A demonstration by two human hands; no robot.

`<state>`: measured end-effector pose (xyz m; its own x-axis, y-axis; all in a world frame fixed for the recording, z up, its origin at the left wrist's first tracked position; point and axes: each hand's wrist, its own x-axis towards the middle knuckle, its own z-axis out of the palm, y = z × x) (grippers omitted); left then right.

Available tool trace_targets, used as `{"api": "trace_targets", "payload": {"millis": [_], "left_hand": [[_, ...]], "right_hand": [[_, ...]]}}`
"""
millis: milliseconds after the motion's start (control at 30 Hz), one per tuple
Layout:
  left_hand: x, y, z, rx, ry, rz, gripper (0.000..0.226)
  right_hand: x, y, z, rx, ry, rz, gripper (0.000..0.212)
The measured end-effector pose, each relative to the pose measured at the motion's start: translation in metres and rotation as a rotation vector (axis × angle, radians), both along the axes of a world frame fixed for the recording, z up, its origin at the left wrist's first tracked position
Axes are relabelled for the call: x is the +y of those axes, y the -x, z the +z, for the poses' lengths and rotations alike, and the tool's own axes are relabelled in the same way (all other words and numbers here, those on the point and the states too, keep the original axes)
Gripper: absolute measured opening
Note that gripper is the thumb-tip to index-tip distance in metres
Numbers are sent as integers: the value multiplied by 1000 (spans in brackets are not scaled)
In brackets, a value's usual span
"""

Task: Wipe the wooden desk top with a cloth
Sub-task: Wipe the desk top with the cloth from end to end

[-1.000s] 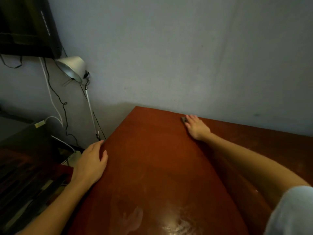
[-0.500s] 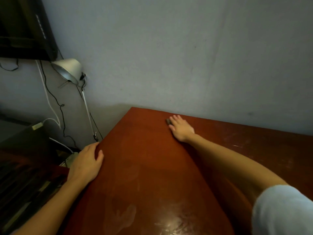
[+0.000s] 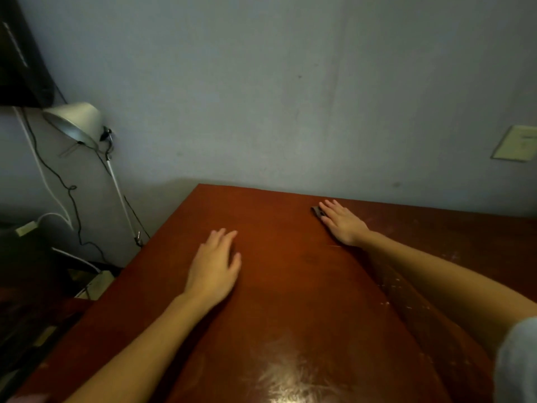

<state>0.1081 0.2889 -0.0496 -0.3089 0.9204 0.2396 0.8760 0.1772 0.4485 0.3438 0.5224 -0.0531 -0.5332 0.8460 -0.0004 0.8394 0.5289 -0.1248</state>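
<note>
- The left hand lies flat on the desk, fingers straight and relaxed, holding nothing.
- The right hand is farther out, near the wall, palm down with fingers straight.
- The cloth, small and dark, sits under the right fingertips, and only its left edge shows.
- A lamp hangs beyond the left hand, off the desk edge, with cables below it.
</note>
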Motion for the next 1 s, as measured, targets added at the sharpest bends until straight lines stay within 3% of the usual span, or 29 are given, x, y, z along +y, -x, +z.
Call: {"api": "trace_targets", "payload": {"millis": [367,600,800,1000], "left_hand": [[18,-29,-21,144,146,15,58],[16,-29,-17,165,171,23,58],[17,-28,-17,184,186,13,59],[20,-24,-23,182,168,1,59]], "right_hand": [[29,50,1,6,9,-128,60],[-24,83,2,-18,0,163,59],[-74,46,6,-14,10,372,58],[-41,2,8,-24,0,226,54]]}}
